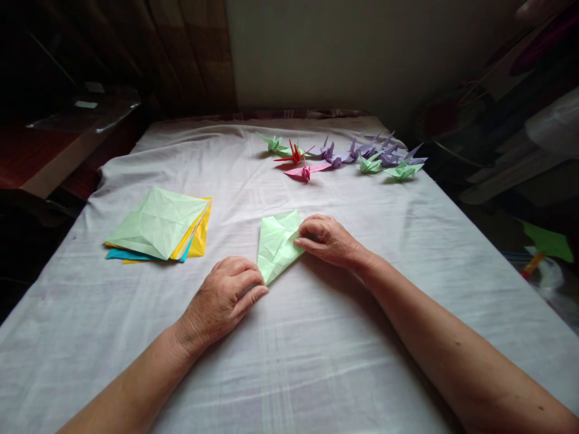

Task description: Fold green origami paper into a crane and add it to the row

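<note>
A pale green sheet of origami paper [277, 246], partly folded and creased, lies on the cloth in front of me. My left hand [228, 290] pinches its lower left corner between thumb and fingers. At the upper right edge, my right hand [328, 239] is closed with thumb and fingertips on the paper. The fingertips of both hands hide small parts of its edges. To the left lies a stack of creased paper squares [156, 223], light green on top, with yellow and blue sheets showing beneath.
Several folded paper cranes stand at the back right: purple [353, 152], green [404, 171], red [295, 154] and pink [306, 173]. A white cloth [289, 361] with some wrinkles covers the table. A wooden surface [58, 150] stands beyond its left edge; a green piece [549, 240] lies off the right.
</note>
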{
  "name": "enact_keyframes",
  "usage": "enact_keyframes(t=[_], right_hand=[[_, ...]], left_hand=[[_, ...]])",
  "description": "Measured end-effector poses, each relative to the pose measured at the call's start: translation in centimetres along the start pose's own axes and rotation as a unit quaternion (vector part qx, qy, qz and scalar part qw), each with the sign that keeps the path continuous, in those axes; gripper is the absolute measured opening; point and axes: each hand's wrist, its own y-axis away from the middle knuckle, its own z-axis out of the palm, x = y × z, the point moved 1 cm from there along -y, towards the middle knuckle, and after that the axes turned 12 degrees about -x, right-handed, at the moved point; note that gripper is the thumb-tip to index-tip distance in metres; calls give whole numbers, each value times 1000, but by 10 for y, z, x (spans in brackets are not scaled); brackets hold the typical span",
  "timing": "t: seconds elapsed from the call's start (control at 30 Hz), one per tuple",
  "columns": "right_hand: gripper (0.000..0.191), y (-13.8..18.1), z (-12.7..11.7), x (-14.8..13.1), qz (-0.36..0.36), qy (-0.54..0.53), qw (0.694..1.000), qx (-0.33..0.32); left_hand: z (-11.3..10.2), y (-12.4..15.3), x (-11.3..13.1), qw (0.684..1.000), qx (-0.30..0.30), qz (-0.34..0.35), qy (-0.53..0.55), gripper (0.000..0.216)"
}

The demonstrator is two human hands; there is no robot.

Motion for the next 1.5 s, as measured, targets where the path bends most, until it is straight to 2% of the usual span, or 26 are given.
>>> enact_keyframes(t=[0.2, 0.3, 0.6, 0.97, 1.3, 1.5], right_hand=[[14, 0, 14, 4, 4, -4, 998, 58], [13, 1, 17, 4, 3, 11, 997, 75], [12, 5, 15, 7, -32, -14, 997, 67], [14, 3, 19, 5, -18, 7, 996, 86], [13, 3, 21, 5, -1, 29, 996, 87], [11, 2, 23, 4, 5, 45, 995, 92]], left_hand=[[6, 0, -1, 999, 38, -9, -5, 8], [7, 2, -2, 999, 52, -4, 10, 16], [-2, 5, -7, 997, -9, 34, 62, 17], [-5, 5, 1, 998, -35, 47, -13, 17], [-1, 1, 5, 994, -9, 23, -109, 21], [0, 2, 4, 993, 14, 14, -118, 17]])
